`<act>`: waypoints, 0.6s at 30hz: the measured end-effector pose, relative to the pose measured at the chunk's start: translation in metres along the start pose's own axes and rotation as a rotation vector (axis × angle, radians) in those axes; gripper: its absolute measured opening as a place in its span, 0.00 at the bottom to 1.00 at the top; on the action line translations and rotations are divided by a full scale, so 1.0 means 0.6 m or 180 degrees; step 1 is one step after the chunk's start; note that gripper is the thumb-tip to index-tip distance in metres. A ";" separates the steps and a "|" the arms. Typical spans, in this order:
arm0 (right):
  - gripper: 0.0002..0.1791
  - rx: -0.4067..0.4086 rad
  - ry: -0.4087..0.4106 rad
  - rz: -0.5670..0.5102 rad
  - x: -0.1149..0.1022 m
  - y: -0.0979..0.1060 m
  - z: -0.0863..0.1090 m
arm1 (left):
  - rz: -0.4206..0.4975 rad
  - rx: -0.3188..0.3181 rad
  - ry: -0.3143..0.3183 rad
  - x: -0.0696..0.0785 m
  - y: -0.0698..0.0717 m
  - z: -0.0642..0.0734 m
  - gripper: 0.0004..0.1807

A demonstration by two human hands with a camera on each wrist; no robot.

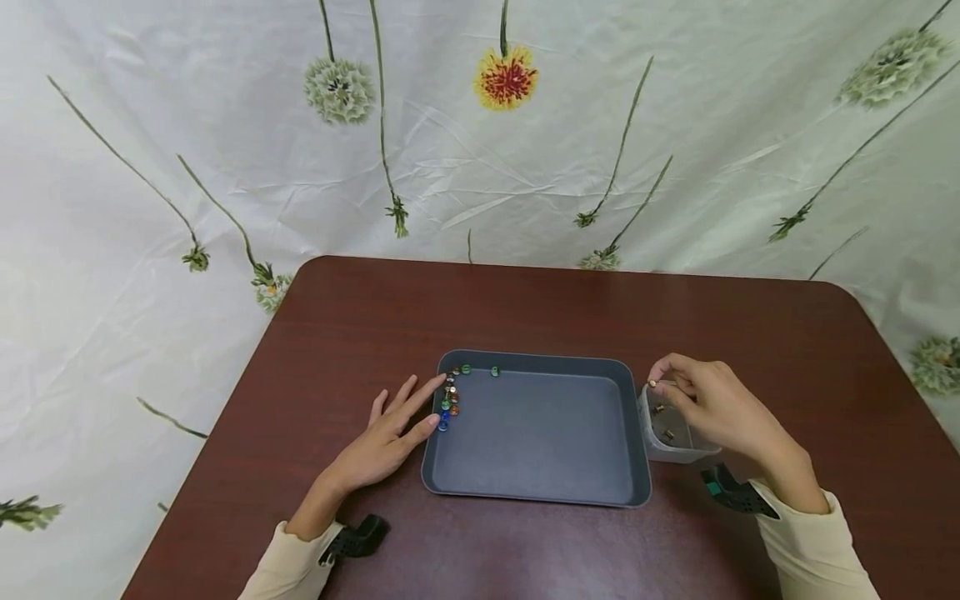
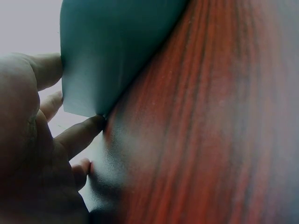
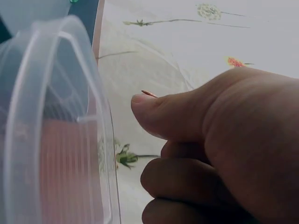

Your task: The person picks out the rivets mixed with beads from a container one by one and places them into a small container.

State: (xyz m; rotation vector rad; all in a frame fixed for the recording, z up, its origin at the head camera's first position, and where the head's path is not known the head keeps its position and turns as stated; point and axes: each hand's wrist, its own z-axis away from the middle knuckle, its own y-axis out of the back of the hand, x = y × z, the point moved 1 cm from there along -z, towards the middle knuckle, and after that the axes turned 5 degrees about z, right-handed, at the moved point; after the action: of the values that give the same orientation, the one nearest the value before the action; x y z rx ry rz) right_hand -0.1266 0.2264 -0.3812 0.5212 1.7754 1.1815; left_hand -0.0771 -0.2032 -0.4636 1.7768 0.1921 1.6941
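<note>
My left hand (image 1: pixel 375 450) lies at the left side of a shallow grey tray (image 1: pixel 536 437), fingers spread and fairly straight, with fingertips at its rim. The left wrist view has the fingers against the tray's outer wall (image 2: pixel 112 51). Inside, small shiny beads (image 1: pixel 446 404) in blue, green, red and clear line the left edge. One green bead (image 1: pixel 495 372) sits apart along the far edge. Over a clear plastic container (image 1: pixel 678 455), my right hand (image 1: pixel 708 408) pinches a small copper-coloured bead (image 1: pixel 652 383) between thumb and forefinger; its edge (image 3: pixel 148 94) shows beyond the thumb.
The container stands against the tray's right side, with several small brownish pieces (image 1: pixel 668 435) inside. Both rest on a dark red-brown wooden table (image 1: pixel 555 312). A white cloth (image 1: pixel 480 167) with printed flowers hangs behind the table's far edge.
</note>
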 end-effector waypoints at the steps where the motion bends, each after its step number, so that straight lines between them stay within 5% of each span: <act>1: 0.05 -0.0020 -0.0029 0.0006 0.003 0.002 0.004 | 0.0002 -0.0005 0.0001 0.000 0.000 -0.001 0.32; 18: 0.06 0.0011 -0.0122 0.0156 0.017 0.021 0.019 | 0.0011 -0.0007 0.0007 0.002 0.000 -0.001 0.32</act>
State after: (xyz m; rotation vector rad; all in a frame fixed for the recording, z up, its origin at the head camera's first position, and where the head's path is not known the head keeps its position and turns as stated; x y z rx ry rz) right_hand -0.1237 0.2457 -0.3760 0.5886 1.7411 1.1944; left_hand -0.0773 -0.2025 -0.4630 1.7748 0.1881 1.6982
